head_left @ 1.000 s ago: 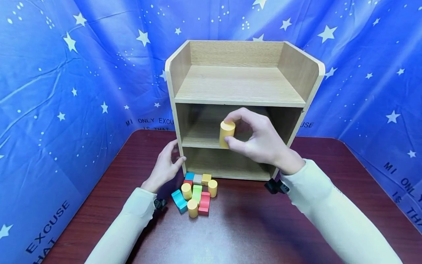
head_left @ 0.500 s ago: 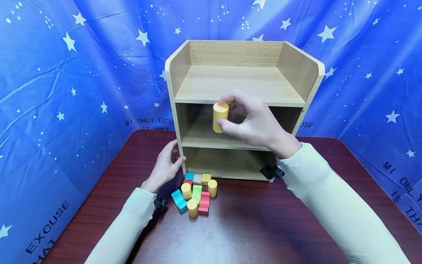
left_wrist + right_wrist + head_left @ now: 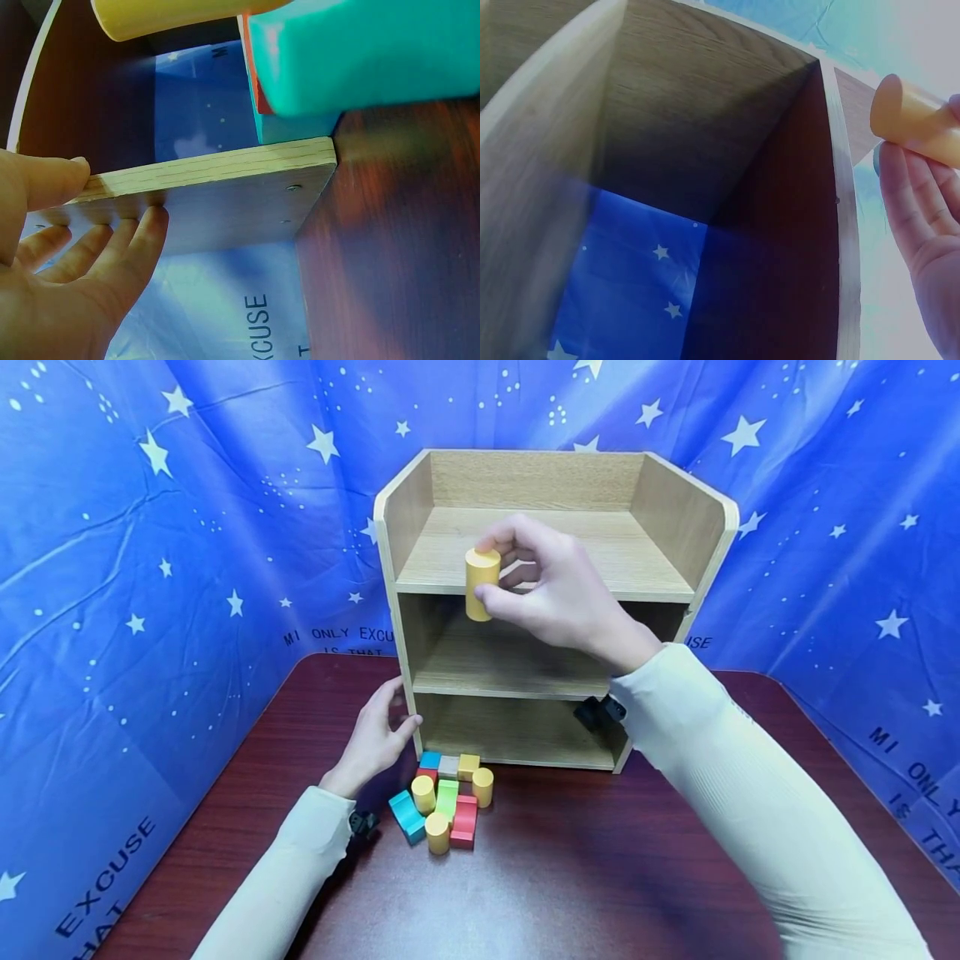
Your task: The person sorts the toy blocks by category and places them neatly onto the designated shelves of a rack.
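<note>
My right hand pinches an upright yellow cylinder block between thumb and fingers. It hangs in front of the top board's edge on the wooden shelf unit. In the right wrist view, that cylinder rests against the fingers, beside the unit's upright panel. At the unit's left side, my left hand holds the side panel. The left wrist view has its thumb at the panel's front edge and the fingertips against the outer face.
Several toy blocks cluster at the unit's left front foot: yellow cylinders, a teal block, a green block, a red block and small cubes. A dark wooden table carries everything. Blue star-printed cloth surrounds it.
My right hand has risen, shifting slightly left, and carried the yellow cylinder from the middle compartment's front up to the top board's edge. The left hand and the table blocks stay put.
</note>
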Demonstrator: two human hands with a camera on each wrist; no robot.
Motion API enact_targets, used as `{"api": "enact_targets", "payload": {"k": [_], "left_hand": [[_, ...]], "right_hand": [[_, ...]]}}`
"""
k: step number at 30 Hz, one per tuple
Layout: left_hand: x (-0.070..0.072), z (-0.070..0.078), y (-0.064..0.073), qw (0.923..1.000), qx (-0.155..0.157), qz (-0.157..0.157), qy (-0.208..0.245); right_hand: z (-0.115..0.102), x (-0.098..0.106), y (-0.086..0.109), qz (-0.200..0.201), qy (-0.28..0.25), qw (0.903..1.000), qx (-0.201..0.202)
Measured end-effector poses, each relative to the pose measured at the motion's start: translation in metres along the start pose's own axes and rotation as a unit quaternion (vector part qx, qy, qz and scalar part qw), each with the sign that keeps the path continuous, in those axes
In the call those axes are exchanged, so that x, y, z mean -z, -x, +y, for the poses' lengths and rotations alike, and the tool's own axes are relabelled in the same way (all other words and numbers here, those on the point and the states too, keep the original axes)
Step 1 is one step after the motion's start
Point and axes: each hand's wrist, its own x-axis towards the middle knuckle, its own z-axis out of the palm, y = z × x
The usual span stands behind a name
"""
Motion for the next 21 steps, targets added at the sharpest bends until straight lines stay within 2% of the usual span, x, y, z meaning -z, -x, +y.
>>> {"api": "enact_targets", "payload": {"k": [8, 21], "left_hand": [[0.000, 0.000, 0.000, 1.0000, -0.007, 0.002, 0.002], [0.000, -0.001, 0.000, 0.9998, -0.018, 0.005, 0.009]], "right_hand": [[0.003, -0.006, -0.021, -0.004, -0.042, 0.9989, -0.019], [0.013, -0.013, -0.046, 0.004, -0.016, 0.9985, -0.053]]}}
